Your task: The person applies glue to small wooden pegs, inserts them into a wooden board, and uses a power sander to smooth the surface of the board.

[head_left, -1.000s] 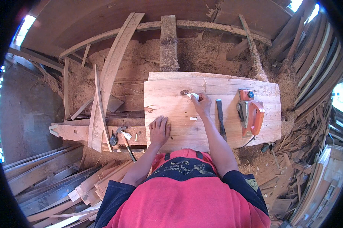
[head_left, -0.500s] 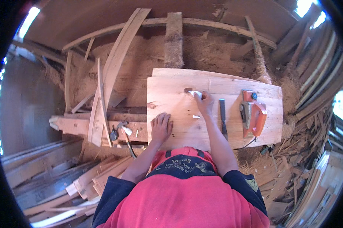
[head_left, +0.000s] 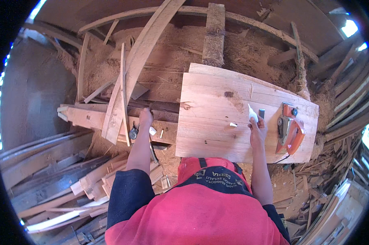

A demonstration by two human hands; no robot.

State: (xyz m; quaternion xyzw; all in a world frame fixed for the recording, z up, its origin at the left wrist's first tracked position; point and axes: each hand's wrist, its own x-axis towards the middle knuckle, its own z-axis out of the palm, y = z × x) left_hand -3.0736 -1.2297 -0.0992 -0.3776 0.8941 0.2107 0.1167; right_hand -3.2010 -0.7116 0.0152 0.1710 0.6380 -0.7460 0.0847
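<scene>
My right hand (head_left: 258, 131) grips a small white squeeze bottle (head_left: 253, 113) with a pointed nozzle, its tip up, above a wide wooden panel (head_left: 209, 139). A dark patch (head_left: 229, 94) marks the panel, and a small white cap (head_left: 233, 124) lies on it. Just beyond the right hand shows the end of a chisel (head_left: 261, 114); the rest is hidden. My left hand (head_left: 146, 117) is at the bench beam left of the panel, its fingers hidden. Below it are a black tape measure (head_left: 133, 132) and a hammer handle (head_left: 153, 153); the wrist covers the hammer's head.
An orange electric planer (head_left: 290, 130) with a cord stands on the panel's right side. Long boards (head_left: 141, 51) lean across the bench at left. Sawdust covers the ground behind. Stacked planks (head_left: 49, 163) lie at lower left, wood scraps (head_left: 331, 163) at right.
My left hand has left the panel and reached left to the bench beam. My right hand has drawn the bottle back from the dark patch, rightward, nozzle now up. The view has shifted left.
</scene>
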